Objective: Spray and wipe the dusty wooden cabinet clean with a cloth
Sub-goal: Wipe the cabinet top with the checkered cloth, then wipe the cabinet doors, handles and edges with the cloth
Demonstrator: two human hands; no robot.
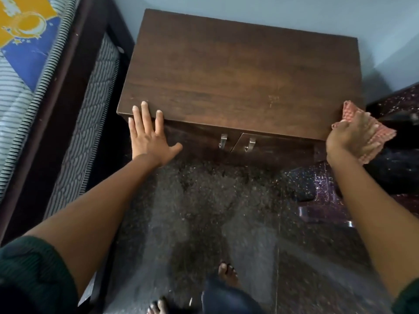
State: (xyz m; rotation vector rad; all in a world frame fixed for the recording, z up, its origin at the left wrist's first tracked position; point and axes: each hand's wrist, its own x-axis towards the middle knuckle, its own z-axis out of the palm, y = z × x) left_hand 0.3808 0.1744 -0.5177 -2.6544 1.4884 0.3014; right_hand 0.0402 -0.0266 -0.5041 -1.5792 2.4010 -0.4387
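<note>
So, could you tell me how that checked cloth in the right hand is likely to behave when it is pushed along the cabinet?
The checked cloth looks floppy: it bunches and droops around the right hand. It probably weighs very little, being thin fabric. On the flat top of the cabinet it would likely crumple rather than slide as one piece, unless pressed flat.

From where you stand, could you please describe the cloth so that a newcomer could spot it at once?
Find the dark wooden cabinet against the pale wall. At its front right corner, the right hand presses the cloth on the edge. It is the only red-and-white checked fabric there; the left hand rests bare on the opposite corner.
</note>
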